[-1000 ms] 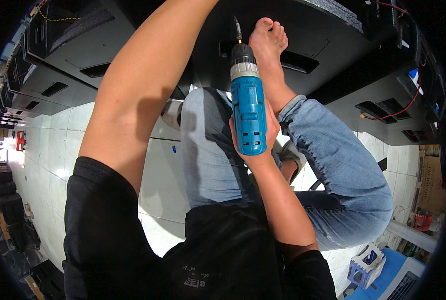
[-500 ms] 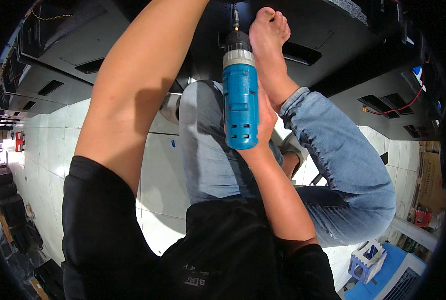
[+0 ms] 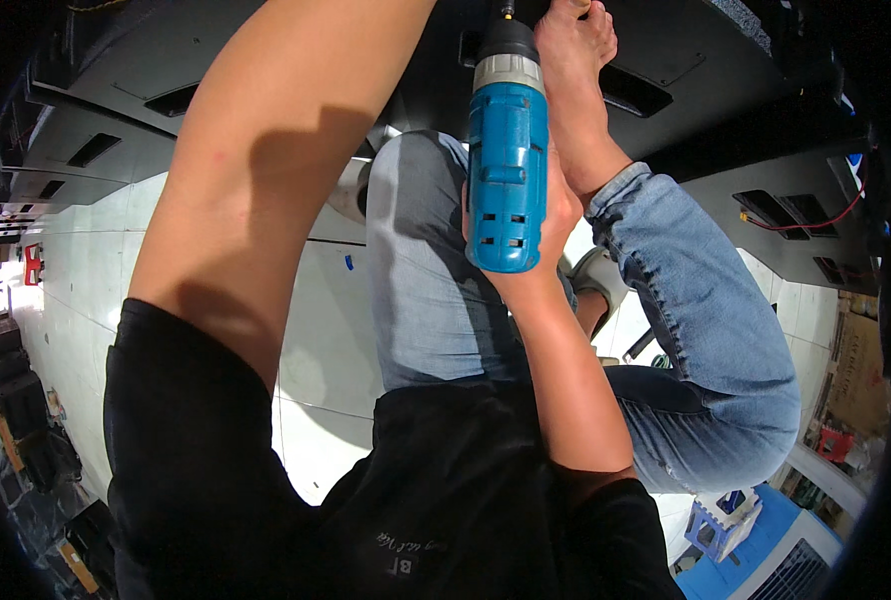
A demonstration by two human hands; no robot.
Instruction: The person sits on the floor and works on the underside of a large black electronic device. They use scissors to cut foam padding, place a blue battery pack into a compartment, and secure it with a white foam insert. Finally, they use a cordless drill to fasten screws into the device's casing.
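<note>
Raised since earlier, blue drill (image 3: pixel 507 165) stays gripped by right hand (image 3: pixel 556 215); left hand unseen.

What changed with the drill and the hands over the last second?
The blue drill moved up and forward, its bit now at the top edge of view against the black panel. The right hand kept its grip on it throughout. The left arm stayed raised out of view; the bare foot stayed on the panel.

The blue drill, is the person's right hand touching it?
Touching. The head view shows the right hand wrapped around the blue drill from behind, fingers pressed against its body with no gap.
</note>
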